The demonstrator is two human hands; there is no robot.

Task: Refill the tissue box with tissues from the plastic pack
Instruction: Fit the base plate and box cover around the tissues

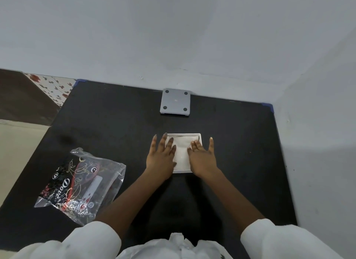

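An open white tissue box (200, 135) lies in the middle of the black table (107, 120), with a stack of white tissues (182, 152) inside it. My left hand (161, 158) lies flat over the box's left side, fingers spread, some resting on the tissues. My right hand (203, 158) presses flat on the right side of the tissues, its outer finger beyond the box's right wall. The plastic pack (81, 183), clear with black and red print, lies crumpled at the table's left front, away from both hands.
A grey square lid or base with four dark pads (175, 102) lies at the table's far edge against the wall. Walls close the back and right sides. A floral cloth (55, 87) and floor show off the left edge.
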